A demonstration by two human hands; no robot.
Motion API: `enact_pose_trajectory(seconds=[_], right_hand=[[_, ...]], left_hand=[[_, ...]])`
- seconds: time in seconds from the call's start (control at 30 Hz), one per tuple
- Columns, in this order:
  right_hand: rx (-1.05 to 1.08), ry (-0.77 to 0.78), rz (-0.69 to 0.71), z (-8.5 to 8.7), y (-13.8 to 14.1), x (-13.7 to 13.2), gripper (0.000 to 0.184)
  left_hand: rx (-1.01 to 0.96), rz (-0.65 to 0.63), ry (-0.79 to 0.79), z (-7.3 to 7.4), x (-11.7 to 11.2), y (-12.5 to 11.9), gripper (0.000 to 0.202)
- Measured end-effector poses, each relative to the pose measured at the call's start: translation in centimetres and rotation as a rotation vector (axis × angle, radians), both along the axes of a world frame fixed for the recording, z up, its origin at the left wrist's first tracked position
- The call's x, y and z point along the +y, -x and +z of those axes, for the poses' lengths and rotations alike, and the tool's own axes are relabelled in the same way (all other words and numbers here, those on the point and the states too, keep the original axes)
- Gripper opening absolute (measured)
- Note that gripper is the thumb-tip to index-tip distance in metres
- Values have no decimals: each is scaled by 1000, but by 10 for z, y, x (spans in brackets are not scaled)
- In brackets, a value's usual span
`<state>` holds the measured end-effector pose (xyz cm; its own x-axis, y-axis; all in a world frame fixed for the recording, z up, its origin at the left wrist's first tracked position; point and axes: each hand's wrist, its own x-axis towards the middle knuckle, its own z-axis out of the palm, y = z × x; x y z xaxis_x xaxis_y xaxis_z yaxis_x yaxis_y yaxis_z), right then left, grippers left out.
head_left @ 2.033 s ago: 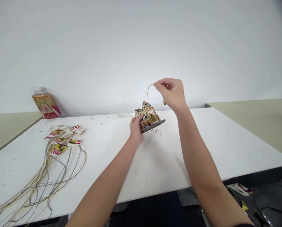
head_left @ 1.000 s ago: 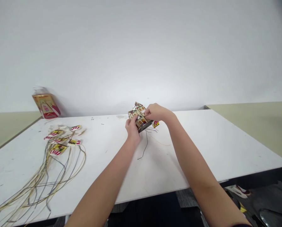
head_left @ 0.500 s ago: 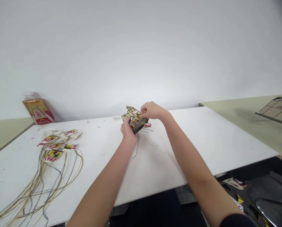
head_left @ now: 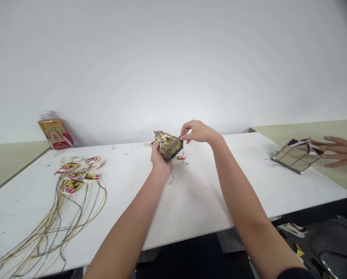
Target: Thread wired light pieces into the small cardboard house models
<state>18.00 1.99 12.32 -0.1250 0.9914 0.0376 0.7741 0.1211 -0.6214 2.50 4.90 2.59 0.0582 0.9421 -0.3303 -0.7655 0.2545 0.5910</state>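
Note:
A small house-shaped model (head_left: 166,141) with printed walls and a grey strip (head_left: 173,145) along its base edge is held just above the white table. My left hand (head_left: 159,157) is closed around its near left side. At the strip's upper right end, my right hand (head_left: 192,131) has thumb and finger pinched together; the fingertips partly hide what is between them. Thin dark wires (head_left: 171,172) hang below the model. Beneath it, close to the table, shows a small red-and-white striped piece (head_left: 182,158).
On the left lies a bundle of long wires (head_left: 55,217) with printed striped pieces (head_left: 72,186). A bottle (head_left: 55,131) stands by the wall. At right, another person's hand (head_left: 340,151) is beside a second wire-framed model (head_left: 297,155) over the white table (head_left: 202,201).
My right hand has moved from the model's top to its base edge, and the model has turned to show more of its base. The second model came leftward, and the other person's fingers spread.

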Motion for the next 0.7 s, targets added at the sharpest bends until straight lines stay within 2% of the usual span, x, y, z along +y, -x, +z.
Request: enact_pose_trajectory(seconds=[0.13,0.2,0.27,0.47,0.6,0.7], right_hand=[[-117,293,-16,-5,-14,3,17],[-192,421,14,-16,-17,10,28],[-215,479,81,-32,-18,21,38],[-148,414,230,-75,-22,48,52],[-83,306,270,-91,-24,55,49],[-8,285,268,-98,-24,58,44]], left_hand=[[2,25,42,1,2,1,20],[6,30,55,0,4,2,20],[11,32,63,-1,5,3,20],[6,29,54,-2,7,5,21],[-5,41,39,-3,10,7,22],[-11,41,23,-6,13,9,23]])
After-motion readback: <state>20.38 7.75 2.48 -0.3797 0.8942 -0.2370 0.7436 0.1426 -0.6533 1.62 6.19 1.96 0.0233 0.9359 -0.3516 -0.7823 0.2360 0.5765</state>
